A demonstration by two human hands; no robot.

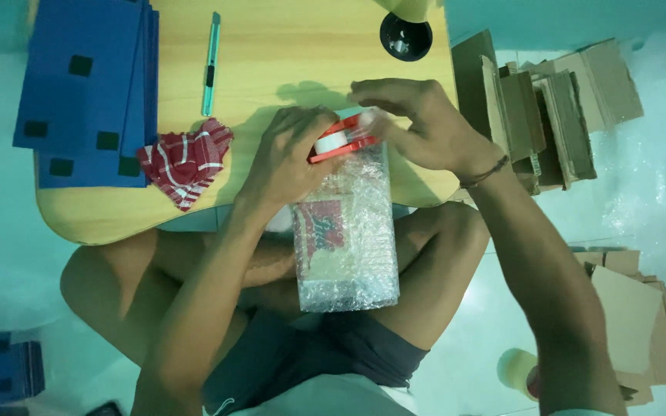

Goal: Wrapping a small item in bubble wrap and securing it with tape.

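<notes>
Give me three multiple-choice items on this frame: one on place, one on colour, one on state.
1. Where does the utility knife lie?
A. on the wooden table
B. on the floor
C. on the cardboard pile

2. What colour is the checked cloth?
A. green and yellow
B. red and white
C. black

3. What is the box covered in?
A. nothing
B. newspaper
C. bubble wrap

Answers: 1 A, the knife rests on the tabletop beside the blue sheets. 2 B, its checks are red and white. 3 C, clear bubbles cover it below the left hand and right hand.
</notes>
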